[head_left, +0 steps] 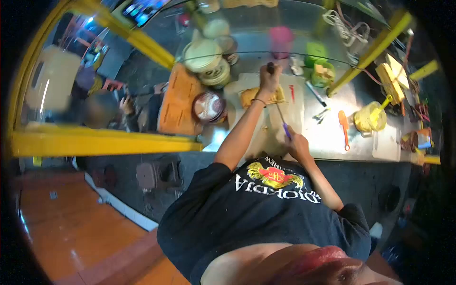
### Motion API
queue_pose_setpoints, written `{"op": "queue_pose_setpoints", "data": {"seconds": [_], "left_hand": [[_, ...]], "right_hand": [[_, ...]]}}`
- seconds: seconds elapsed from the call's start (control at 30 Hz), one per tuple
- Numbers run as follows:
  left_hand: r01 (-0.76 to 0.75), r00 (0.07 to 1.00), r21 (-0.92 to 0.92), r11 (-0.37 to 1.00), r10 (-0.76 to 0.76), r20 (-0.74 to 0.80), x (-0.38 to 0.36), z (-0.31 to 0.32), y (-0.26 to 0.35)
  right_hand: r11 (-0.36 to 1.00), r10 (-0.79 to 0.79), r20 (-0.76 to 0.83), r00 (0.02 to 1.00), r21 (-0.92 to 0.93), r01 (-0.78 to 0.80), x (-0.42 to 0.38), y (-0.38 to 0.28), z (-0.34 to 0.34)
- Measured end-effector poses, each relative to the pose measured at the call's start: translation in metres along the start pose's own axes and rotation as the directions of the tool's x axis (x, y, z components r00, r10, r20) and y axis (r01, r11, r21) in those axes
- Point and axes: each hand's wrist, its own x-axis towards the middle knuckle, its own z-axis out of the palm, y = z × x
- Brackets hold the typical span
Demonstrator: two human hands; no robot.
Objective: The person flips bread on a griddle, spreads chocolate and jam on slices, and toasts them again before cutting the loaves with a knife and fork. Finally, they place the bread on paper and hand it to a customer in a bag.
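Observation:
My left hand (270, 80) reaches far out over a golden-brown flat piece of food (251, 97) lying on a white cutting board (297, 97). It grips a dark handle (270, 67) that sticks up above the fingers. My right hand (297, 144) is nearer my body and holds a knife with a purple handle (286, 129). The thin blade points toward the food. My black printed shirt fills the lower middle of the view.
A steel counter (327, 137) carries an orange spatula (344, 126), a yellow tub (366, 119), a green container (316, 51), a pink cup (281, 37), stacked round tins (207, 58), a patterned bowl (208, 107) and an orange board (178, 99). Yellow frame bars (99, 141) surround it. People sit outside at the left.

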Motion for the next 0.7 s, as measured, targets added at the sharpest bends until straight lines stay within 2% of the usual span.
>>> {"op": "queue_pose_setpoints", "data": {"seconds": [0.03, 0.1, 0.17, 0.33, 0.43, 0.5, 0.6, 0.67, 0.7], "left_hand": [[-0.05, 0.999, -0.026, 0.998, 0.05, -0.002, 0.011, 0.006, -0.007], [0.079, 0.997, 0.042, 0.996, -0.08, 0.007, 0.006, 0.003, 0.007], [0.036, 0.999, -0.01, 0.999, -0.036, 0.001, 0.006, 0.003, 0.003], [0.027, 1.0, -0.077, 0.997, -0.027, 0.003, 0.001, -0.003, -0.004], [0.01, 1.0, -0.064, 0.998, -0.008, 0.03, 0.012, -0.001, -0.008], [0.047, 0.998, -0.101, 0.994, -0.042, 0.046, 0.014, 0.002, -0.001], [0.027, 1.0, -0.086, 0.996, -0.026, 0.016, 0.01, 0.001, -0.006], [0.007, 1.0, -0.097, 0.995, -0.007, -0.001, 0.011, -0.002, 0.002], [-0.003, 1.0, -0.099, 0.995, 0.003, -0.002, 0.015, -0.004, 0.001]], "right_hand": [[1.0, -0.008, -0.005, 1.0, -0.008, 0.008, 0.024, 0.001, 0.001], [0.999, -0.001, -0.037, 0.999, -0.05, -0.001, 0.066, 0.01, 0.02], [0.998, -0.053, -0.12, 0.991, -0.045, 0.048, 0.088, 0.017, 0.038], [1.0, 0.025, -0.007, 1.0, -0.001, -0.025, -0.027, 0.019, 0.023], [0.999, 0.05, 0.035, 0.998, -0.014, -0.05, -0.015, 0.02, 0.024], [0.996, 0.03, -0.062, 0.998, -0.085, -0.035, 0.031, 0.016, 0.03], [0.997, 0.016, -0.051, 0.999, -0.078, -0.02, 0.055, 0.007, 0.029], [0.993, 0.028, 0.002, 1.0, -0.118, -0.027, 0.009, 0.021, 0.02], [0.999, 0.004, 0.018, 1.0, -0.047, -0.003, -0.025, 0.032, 0.01]]}}
